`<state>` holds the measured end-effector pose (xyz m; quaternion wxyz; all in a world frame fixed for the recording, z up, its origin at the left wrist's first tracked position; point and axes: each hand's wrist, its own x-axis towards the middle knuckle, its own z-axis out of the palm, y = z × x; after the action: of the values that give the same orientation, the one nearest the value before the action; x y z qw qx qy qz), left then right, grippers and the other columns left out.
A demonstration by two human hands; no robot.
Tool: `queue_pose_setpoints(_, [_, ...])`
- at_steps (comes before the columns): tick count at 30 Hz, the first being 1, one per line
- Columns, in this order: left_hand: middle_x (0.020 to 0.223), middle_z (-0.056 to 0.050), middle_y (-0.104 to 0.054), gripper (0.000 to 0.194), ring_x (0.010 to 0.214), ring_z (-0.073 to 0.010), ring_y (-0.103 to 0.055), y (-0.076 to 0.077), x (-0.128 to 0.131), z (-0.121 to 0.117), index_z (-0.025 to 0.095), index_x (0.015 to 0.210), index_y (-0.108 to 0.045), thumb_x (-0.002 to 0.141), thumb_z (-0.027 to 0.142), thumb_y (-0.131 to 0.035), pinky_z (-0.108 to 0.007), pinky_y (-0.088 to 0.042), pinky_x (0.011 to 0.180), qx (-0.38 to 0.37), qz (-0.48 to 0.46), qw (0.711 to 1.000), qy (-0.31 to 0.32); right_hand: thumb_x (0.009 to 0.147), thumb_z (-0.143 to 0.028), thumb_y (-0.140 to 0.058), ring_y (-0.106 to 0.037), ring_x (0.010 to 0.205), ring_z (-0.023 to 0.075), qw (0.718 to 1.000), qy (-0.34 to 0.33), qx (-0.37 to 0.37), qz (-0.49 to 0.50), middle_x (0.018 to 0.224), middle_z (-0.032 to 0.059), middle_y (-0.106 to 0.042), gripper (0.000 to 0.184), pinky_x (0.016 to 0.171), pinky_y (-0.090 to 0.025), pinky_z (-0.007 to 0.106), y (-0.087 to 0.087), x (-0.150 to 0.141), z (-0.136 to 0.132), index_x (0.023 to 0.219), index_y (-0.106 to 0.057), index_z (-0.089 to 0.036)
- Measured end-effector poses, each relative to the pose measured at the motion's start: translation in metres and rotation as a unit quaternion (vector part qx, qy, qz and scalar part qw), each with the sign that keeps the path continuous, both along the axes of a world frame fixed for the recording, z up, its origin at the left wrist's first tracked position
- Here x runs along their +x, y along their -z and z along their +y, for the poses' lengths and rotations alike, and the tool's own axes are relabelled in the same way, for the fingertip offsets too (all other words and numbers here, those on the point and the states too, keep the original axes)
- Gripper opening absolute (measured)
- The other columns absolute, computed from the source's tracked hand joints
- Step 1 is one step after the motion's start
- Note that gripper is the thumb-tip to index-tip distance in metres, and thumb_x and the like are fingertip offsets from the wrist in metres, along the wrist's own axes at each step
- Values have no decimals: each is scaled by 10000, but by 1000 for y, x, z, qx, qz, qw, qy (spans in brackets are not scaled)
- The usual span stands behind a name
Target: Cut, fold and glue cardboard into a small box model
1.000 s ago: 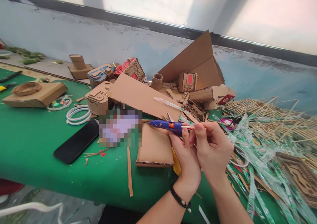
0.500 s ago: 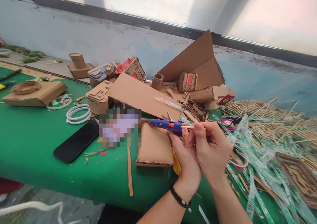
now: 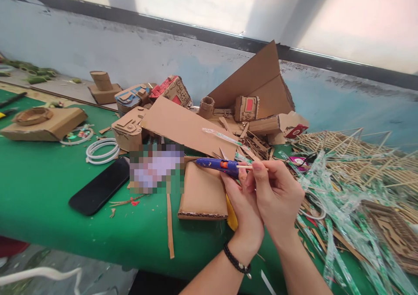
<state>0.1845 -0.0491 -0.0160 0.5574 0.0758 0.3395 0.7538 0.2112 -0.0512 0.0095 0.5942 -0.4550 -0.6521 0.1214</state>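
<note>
My left hand [image 3: 242, 208], with a dark beaded bracelet at its wrist, grips a blue glue gun [image 3: 212, 163] with an orange part in its body. The gun's nozzle points left, over the far edge of a flat cardboard box [image 3: 204, 195]. Between thumb and fingers of my right hand [image 3: 277, 195] is a thin pale stick [image 3: 244, 167], its left end in the rear of the gun. Whether it is a glue stick or a wooden skewer, I cannot tell. The gun's handle is mostly hidden by my left hand. Something yellow [image 3: 232, 212] shows beside the box.
A black phone [image 3: 99, 187], a cardboard strip [image 3: 170, 225] and white rings [image 3: 102, 150] lie left on the green tabletop [image 3: 130, 238]. Cardboard models and a large cardboard sheet [image 3: 192, 127] stand behind. Wooden sticks [image 3: 346, 149] and plastic wrappers [image 3: 323, 177] crowd the right. Scissor blades [image 3: 222, 154] show behind the gun.
The view has shifted very slightly. Both hands keep the same hold on the glue gun and the stick.
</note>
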Motion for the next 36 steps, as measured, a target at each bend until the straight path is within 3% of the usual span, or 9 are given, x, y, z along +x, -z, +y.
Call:
queue_pose_setpoints(5, [748, -21, -510, 425, 788, -210, -643, 7, -3, 3, 266, 794, -506, 991, 641, -538, -364, -656, 890, 21, -130, 988, 81, 1051, -305, -686, -620, 448, 83, 1000, 11, 16, -19, 582, -68, -676, 176, 471, -502, 164, -1, -1, 0, 901, -722, -221])
queue_pose_setpoints(15, [720, -29, -447, 492, 791, -228, -638, 9, 0, 7, 278, 789, -505, 1002, 707, -393, -366, -666, 806, 2, -81, 996, 44, 1061, -379, -665, -624, 451, 107, 998, 28, 21, -42, 590, -39, -695, 249, 474, -506, 195, -2, 0, 0, 883, -720, -214])
queue_pose_setpoints(22, [729, -40, -479, 503, 822, -239, -653, 14, 0, 4, 268, 789, -541, 986, 726, -472, -367, -659, 792, 35, -88, 993, 72, 1061, -332, -667, -622, 449, 98, 997, 38, 37, -51, 580, -52, -684, 208, 478, -505, 184, -3, 0, -1, 897, -721, -215])
queue_pose_setpoints(27, [723, -40, -476, 494, 841, -230, -665, 10, -2, 2, 274, 737, -503, 1019, 676, -452, -347, -661, 839, 78, -168, 978, 94, 1056, -330, -672, -617, 439, 95, 997, 44, 38, -53, 571, -61, -675, 210, 463, -492, 183, -3, -1, -2, 884, -715, -218])
queue_pose_setpoints(32, [746, -28, -497, 434, 816, -200, -647, 7, -2, 2, 271, 745, -525, 1042, 586, -499, -313, -646, 894, 66, -203, 971, 106, 1055, -308, -673, -611, 441, 87, 997, 43, 42, -53, 573, -68, -671, 190, 466, -484, 176, -3, -1, -3, 893, -715, -218])
queue_pose_setpoints(36, [737, -16, -500, 433, 776, -189, -621, 4, -3, 2, 271, 749, -521, 1010, 616, -550, -293, -642, 872, 73, -213, 969, 106, 1054, -286, -675, -617, 449, 81, 996, 45, 47, -55, 575, -72, -671, 176, 478, -487, 167, -3, 0, -4, 899, -718, -213])
